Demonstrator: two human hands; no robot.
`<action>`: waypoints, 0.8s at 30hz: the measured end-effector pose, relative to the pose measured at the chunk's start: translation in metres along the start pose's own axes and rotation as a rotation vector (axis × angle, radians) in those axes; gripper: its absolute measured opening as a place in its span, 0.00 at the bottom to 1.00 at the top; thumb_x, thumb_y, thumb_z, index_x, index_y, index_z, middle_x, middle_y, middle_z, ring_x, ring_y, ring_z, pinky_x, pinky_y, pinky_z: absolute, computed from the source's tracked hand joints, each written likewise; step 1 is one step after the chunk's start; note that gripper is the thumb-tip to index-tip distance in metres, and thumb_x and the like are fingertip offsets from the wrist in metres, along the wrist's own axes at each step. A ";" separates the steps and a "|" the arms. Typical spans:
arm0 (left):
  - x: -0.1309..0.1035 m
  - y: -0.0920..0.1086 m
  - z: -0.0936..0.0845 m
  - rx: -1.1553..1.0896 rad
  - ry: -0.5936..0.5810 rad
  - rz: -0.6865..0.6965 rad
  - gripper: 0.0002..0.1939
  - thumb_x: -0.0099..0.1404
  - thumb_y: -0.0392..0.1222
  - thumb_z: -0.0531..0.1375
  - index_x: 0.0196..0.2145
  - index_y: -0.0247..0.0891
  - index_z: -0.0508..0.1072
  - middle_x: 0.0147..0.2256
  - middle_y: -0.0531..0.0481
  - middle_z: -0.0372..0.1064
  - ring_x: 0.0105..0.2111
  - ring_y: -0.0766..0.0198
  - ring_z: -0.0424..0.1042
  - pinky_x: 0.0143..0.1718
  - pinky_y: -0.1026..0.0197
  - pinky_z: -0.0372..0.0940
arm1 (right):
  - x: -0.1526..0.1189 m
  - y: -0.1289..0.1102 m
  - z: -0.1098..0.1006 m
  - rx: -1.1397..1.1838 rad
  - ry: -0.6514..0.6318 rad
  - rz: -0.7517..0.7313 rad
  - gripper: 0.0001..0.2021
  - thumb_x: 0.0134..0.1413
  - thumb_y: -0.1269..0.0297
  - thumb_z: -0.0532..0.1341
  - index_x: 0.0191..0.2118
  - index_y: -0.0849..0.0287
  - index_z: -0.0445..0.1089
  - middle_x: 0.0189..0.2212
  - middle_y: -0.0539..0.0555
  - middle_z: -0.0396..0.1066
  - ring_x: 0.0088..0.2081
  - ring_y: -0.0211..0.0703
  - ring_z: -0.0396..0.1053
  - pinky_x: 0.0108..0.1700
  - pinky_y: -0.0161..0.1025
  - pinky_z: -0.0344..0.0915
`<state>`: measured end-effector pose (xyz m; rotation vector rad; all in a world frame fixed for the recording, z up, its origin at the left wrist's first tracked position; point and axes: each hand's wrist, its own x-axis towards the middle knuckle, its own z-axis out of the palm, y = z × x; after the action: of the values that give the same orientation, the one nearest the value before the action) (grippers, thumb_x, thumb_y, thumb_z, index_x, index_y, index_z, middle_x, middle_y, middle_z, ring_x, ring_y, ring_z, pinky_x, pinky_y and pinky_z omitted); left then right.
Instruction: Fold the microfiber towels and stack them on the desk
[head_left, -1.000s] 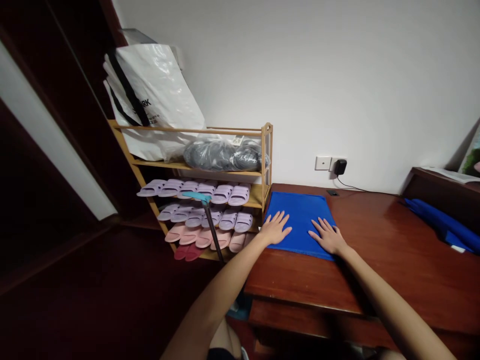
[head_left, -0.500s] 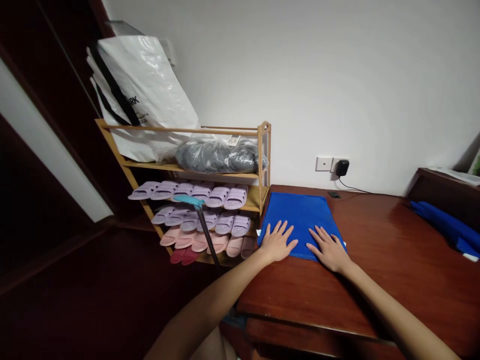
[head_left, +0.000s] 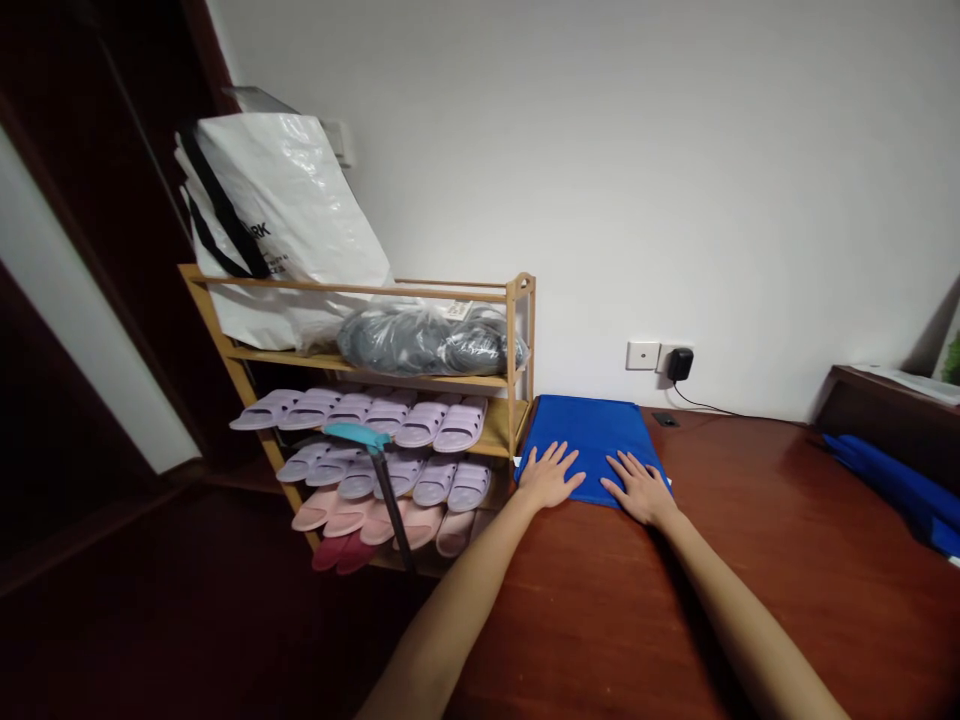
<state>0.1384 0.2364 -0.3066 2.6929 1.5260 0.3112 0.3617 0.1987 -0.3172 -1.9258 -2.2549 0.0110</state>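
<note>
A flat, rectangular piece of blue cloth (head_left: 589, 425) lies on the brown wooden table (head_left: 600, 610), its far edge close to the wall. On its near left part my left hand (head_left: 550, 480) rests palm down, fingers spread. My right hand (head_left: 639, 490) lies likewise on the near right part, with its fingers apart. Neither hand grips the cloth. Small white tags stick out at both sides of it. Whether it is one layer or a stack, I cannot tell.
Left of the table stands a wooden rack (head_left: 512, 370) with several slippers (head_left: 461, 425), a plastic-wrapped grey bundle (head_left: 427, 340) and a white bag (head_left: 300, 210). A blue-topped pole (head_left: 390, 500) leans before it. More blue cloth (head_left: 892, 485) lies at right, beyond a plugged-in black adapter (head_left: 680, 363).
Both hands have moved forward with the blue cloth, which has slid nearer the wall. The camera view has tilted up a little.
</note>
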 end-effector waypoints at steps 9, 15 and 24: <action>-0.001 0.001 0.000 0.038 0.016 -0.015 0.33 0.68 0.64 0.37 0.65 0.49 0.51 0.66 0.51 0.42 0.65 0.55 0.40 0.61 0.39 0.38 | -0.012 0.012 -0.001 0.063 0.004 -0.074 0.34 0.57 0.36 0.36 0.65 0.43 0.46 0.66 0.47 0.41 0.67 0.41 0.37 0.64 0.48 0.40; -0.001 0.004 -0.003 0.034 0.045 -0.002 0.32 0.69 0.62 0.38 0.64 0.46 0.54 0.65 0.49 0.44 0.65 0.54 0.42 0.61 0.41 0.40 | -0.081 0.153 -0.017 -0.003 0.051 0.211 0.32 0.56 0.40 0.41 0.63 0.46 0.52 0.66 0.50 0.42 0.66 0.45 0.39 0.62 0.53 0.46; 0.007 -0.001 0.003 -0.032 0.101 -0.006 0.30 0.70 0.61 0.41 0.62 0.46 0.59 0.64 0.48 0.49 0.64 0.53 0.44 0.61 0.43 0.38 | -0.202 0.337 -0.054 -0.174 0.188 0.856 0.39 0.53 0.41 0.38 0.63 0.63 0.55 0.64 0.69 0.43 0.64 0.63 0.43 0.56 0.66 0.46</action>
<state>0.1417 0.2429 -0.3086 2.6860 1.5392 0.4747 0.7285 0.0499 -0.3305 -2.6865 -1.2106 -0.2456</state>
